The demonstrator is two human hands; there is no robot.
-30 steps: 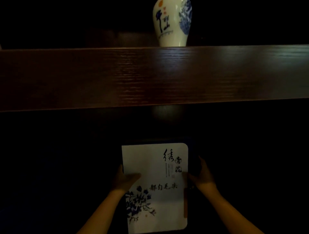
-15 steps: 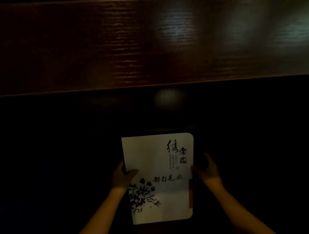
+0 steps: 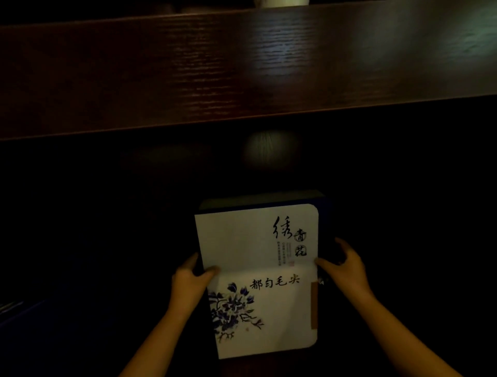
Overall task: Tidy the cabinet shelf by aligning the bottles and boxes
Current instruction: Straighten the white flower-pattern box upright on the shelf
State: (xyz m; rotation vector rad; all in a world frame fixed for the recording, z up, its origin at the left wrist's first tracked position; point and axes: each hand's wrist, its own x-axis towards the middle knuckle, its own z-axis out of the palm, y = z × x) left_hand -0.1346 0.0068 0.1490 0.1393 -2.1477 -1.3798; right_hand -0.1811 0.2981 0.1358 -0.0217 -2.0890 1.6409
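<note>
A white box (image 3: 258,258) with black calligraphy, a blue flower print and dark blue sides stands in the dark lower compartment of the cabinet. My left hand (image 3: 189,282) grips its left edge, thumb on the front face. My right hand (image 3: 343,265) holds its right edge, fingers curled round the side. At the very top edge, the base of a white porcelain bottle (image 3: 281,2) shows on the shelf above.
A thick dark wooden shelf board (image 3: 242,67) runs across the upper half of the view. A dim blue object (image 3: 16,312) lies at the lower left. The remainder of the compartment is too dark to make out.
The view has tilted down, so the porcelain bottle has nearly left the frame. The box has turned slightly, its top leaning left. Both hands stay on its edges.
</note>
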